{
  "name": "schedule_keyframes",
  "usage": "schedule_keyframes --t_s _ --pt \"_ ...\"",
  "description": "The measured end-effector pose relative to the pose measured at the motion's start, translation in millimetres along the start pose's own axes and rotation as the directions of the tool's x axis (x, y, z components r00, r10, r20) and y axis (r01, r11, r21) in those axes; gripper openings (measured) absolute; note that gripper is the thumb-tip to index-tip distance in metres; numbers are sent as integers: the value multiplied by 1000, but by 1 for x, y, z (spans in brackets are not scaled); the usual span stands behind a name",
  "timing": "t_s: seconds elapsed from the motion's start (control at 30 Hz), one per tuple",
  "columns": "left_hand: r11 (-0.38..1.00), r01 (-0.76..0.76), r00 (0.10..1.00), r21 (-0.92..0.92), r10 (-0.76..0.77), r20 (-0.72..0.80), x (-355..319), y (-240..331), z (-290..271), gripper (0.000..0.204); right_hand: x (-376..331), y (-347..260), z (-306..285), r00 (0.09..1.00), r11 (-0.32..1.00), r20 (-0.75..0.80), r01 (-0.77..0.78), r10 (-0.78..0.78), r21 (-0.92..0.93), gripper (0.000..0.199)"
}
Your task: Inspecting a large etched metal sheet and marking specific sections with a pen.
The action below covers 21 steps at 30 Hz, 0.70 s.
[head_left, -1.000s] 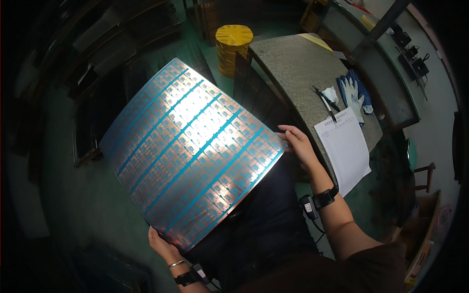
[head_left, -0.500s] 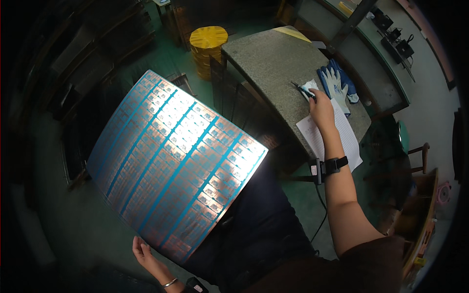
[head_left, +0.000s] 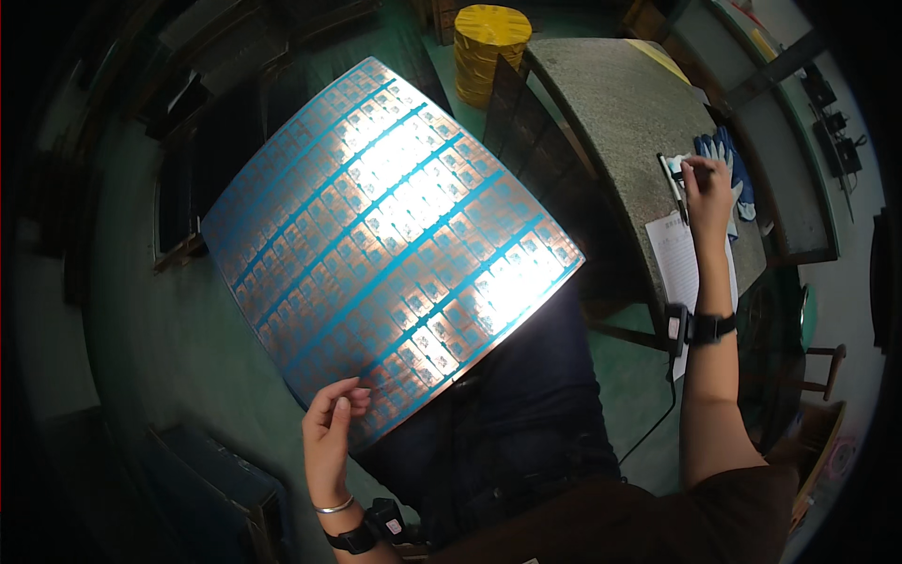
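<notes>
A large copper circuit board panel [head_left: 376,226] with blue stripes and rows of repeated patterns lies tilted over my thighs, shining brightly in places. My left hand [head_left: 331,432] is at its lower left edge, fingers loosely curled and apart, with nothing visible in them. Whether the fingertips touch the panel, I cannot tell. Over the grey table on the right is my right hand [head_left: 710,197], its fingers pinched together around something dark that is mostly hidden. Beside it a black-and-white pen [head_left: 671,186] lies near a small white wad. Lined paper [head_left: 672,254] is partly under my right forearm.
Blue-and-white work gloves [head_left: 738,179] lie beyond my right hand on the grey table [head_left: 601,103]. A yellow wrapped drum [head_left: 490,47] stands at the table's far left corner. Dark racks [head_left: 183,202] line the left side. A cable [head_left: 648,428] hangs from my right wrist device.
My left hand has risen from below the panel to its lower edge. My right hand, which held a dark slim tool, is now beside a pen on the table. The view has shifted.
</notes>
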<state>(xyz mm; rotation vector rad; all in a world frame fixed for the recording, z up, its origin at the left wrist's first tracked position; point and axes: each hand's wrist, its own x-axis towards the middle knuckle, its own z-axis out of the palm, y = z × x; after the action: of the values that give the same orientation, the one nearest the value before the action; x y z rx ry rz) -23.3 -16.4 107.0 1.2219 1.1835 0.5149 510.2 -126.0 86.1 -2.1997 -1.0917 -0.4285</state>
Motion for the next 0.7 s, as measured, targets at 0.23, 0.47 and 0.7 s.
schedule_keyframes --t_s 0.23,0.47,0.7 --pt "997 -40 916 67 10 400 23 -3 49 26 -146 -140 -10 631 103 775 -774 37 625 30" --pt "912 -359 774 197 172 610 25 3 108 18 -188 -196 10 431 37 897 -899 -96 436 33" --pt "985 171 719 1 -126 683 39 -14 70 32 -150 -148 36 623 -204 761 -733 178 649 32"
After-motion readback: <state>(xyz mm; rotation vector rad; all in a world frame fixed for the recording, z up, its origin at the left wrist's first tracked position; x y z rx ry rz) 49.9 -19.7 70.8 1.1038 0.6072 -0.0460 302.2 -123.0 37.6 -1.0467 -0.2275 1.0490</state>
